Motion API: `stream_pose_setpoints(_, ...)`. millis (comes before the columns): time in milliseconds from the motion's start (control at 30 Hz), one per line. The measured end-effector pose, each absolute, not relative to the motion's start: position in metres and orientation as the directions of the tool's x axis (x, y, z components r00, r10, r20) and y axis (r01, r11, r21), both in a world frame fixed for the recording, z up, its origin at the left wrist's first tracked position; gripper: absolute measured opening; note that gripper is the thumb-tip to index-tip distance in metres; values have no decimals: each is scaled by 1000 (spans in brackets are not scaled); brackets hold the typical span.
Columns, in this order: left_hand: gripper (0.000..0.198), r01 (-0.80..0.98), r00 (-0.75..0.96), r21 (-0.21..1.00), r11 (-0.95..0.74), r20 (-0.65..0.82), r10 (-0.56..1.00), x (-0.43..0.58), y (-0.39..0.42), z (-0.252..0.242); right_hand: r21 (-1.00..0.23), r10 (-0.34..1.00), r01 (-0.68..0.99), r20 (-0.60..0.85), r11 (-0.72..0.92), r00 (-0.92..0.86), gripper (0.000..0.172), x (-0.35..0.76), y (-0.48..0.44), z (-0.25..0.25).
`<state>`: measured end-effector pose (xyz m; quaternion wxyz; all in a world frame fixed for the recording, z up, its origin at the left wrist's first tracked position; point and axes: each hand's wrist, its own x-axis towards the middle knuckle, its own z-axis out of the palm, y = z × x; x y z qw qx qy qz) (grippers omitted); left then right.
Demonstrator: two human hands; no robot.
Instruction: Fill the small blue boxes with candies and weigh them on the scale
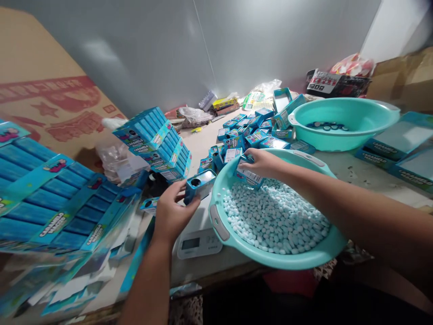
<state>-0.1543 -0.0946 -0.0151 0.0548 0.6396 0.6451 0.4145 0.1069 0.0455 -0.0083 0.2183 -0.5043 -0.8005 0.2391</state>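
My left hand point(173, 208) is closed on a small blue candy box point(200, 184), held just left of a teal basin point(219, 221). The basin is filled with pale blue-white candies point(275, 216). My right hand point(264, 163) is curled around another small blue box point(248, 176), pressed into the candies at the basin's far rim. A pile of small blue boxes point(243, 133) lies just behind the basin. A white digital scale point(198, 243) sits partly under the basin's front left.
Stacks of blue display cartons stand at the left point(61, 203) and centre left point(155, 140). A second teal basin point(341, 122) with dark discs sits at the back right, flat blue cartons point(399, 144) beside it. Bags and clutter line the wall.
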Motion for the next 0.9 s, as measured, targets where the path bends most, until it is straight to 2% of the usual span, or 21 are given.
stream_pose_setpoints(67, 45, 608, -309, 793, -51, 295, 904, -159, -86, -20, -603, 916, 710, 94, 365, -391, 49, 107, 48, -12)
stream_pose_setpoints(133, 46, 446, -316, 895, -17, 175, 933, -166, -81, -28, -604, 924, 722, 63, 336, -377, 52, 106, 48, -12)
stream_pose_setpoints(300, 52, 142, -331, 990, -14, 61, 942, -180, -83, -49, -568, 918, 750, 25, 340, -397, 53, 105, 42, -6)
stream_pose_setpoints(433, 68, 188, -275, 982, 5, 48, 960, -183, -89, -54, -507, 925, 801, -18, 318, -379, 58, 104, 37, -2)
stream_pose_setpoints(567, 84, 188, -213, 944, -271, 309, 927, -191, -84, -62, -384, 928, 856, 5, 346, -373, 67, 107, 42, -8)
stream_pose_setpoints(633, 81, 201, -248, 922, -332, 375, 893, -195, -83, -64, -355, 917, 862, -28, 363, -398, 71, 109, 45, -12)
stream_pose_setpoints(700, 74, 201, -287, 938, -282, 331, 899, -196, -84, -64, -322, 902, 855, -4, 407, -431, 72, 110, 45, -14)
stream_pose_setpoints(733, 74, 195, -303, 950, -246, 297, 906, -195, -85, -62, -294, 882, 837, 57, 462, -467, 70, 110, 43, -13)
stream_pose_setpoints(833, 82, 193, -334, 958, -213, 268, 904, -191, -88, -58, -210, 688, 659, 308, 723, -657, 49, 101, 30, -4)
stream_pose_setpoints(900, 84, 224, -357, 948, -226, 296, 886, -188, -90, -57, -236, 515, 457, 370, 857, -773, 32, 92, 18, 3)
